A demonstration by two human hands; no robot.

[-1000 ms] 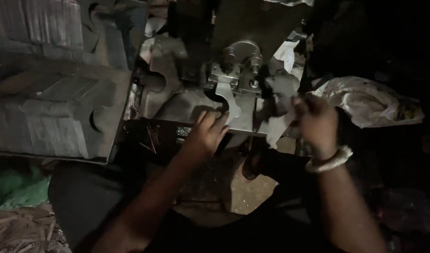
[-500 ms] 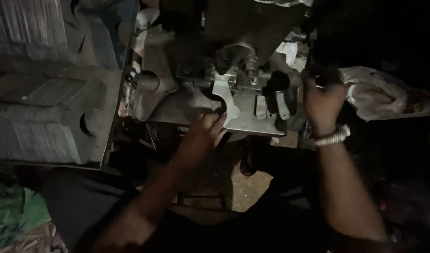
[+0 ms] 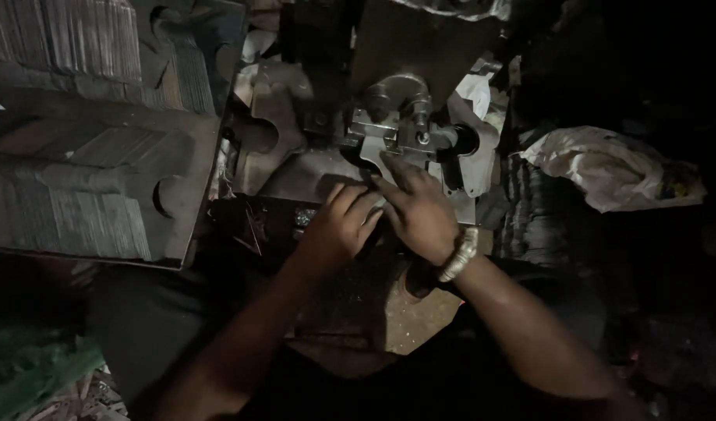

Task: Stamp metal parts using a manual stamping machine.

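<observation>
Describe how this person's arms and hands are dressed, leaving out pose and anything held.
Both forearms are bare, with no sleeves showing up to the frame's lower edge. The left hand has no glove, and no ring or band can be made out in the dim light. The right hand is also ungloved; on its wrist sits a pale, silvery bracelet of chunky links.

a dim metal press bed (image 3: 311,175) carries a flat cut sheet (image 3: 459,168).
</observation>
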